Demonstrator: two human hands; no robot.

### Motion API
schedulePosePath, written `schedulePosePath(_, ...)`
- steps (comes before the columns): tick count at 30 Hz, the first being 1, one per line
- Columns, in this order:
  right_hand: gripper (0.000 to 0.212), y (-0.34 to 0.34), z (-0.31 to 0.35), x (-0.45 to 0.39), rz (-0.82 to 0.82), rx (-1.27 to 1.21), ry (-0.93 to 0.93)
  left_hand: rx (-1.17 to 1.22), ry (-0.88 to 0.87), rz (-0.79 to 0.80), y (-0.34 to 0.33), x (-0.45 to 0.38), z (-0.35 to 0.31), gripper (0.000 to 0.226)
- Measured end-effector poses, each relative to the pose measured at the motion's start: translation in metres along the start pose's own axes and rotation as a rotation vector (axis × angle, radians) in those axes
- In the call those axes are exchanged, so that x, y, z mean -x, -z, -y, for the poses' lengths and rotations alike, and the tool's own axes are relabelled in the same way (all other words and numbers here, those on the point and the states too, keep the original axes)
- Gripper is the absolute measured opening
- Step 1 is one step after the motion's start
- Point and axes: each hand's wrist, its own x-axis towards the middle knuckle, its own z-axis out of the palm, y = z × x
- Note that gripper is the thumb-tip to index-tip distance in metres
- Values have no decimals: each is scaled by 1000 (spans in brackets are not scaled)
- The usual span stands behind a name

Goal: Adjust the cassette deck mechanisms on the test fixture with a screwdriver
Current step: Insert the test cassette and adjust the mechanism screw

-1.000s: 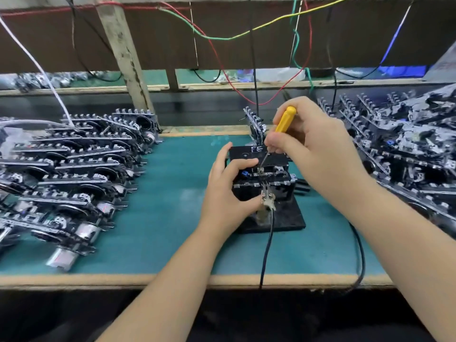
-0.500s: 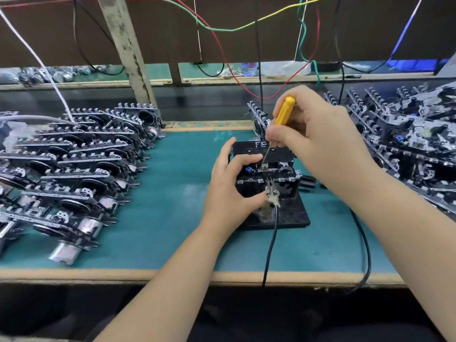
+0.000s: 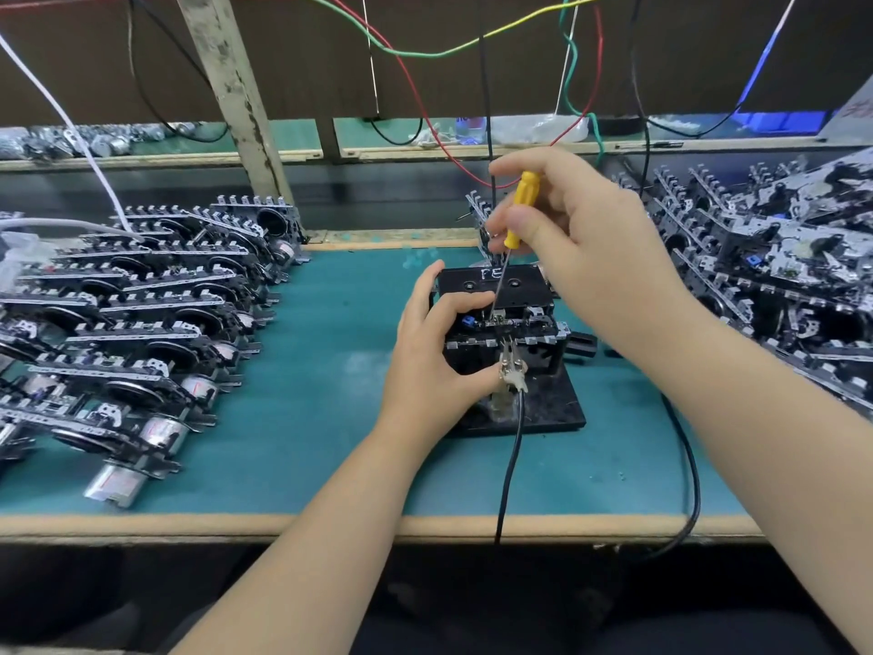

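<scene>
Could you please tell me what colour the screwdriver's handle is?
Yellow; the screwdriver handle shows clearly in the head view.

Two hands (image 3: 439, 356), one screwdriver (image 3: 517, 212), one fixture (image 3: 543, 408) (loose mechanisms (image 3: 141, 323) uncountable).

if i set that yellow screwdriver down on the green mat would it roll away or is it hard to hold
The slim yellow-handled screwdriver looks round, so it may roll a little on the flat green mat. It is probably light: the right hand pinches it with fingertips alone. Its thin shaft likely stays stiff.

Bright, even overhead light, soft shadows, wide-angle bending and slight blur at edges.
</scene>
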Motion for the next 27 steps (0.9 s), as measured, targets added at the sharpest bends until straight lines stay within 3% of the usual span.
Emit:
schedulePosePath(3,38,-3,0,2,-41,-1,37,2,-3,4,0,1,2,67)
schedulePosePath(10,15,-5,1,-5,-39,56,88,-2,-44,-18,-1,2,3,65)
schedulePosePath(13,18,4,-6,-9,30,108,44,24,-76,-30,-2,5,7,64)
schedulePosePath(16,25,11,-10,-15,120,-35,-57,39,-68,-42,-4,4,11,63)
schedulePosePath(23,28,-3,-2,-10,0,51,10,14,-50,-31,-2,-1,6,69)
schedulePosePath(27,23,-5,1,-10,34,63,30,11,-64,-46,-3,0,6,68)
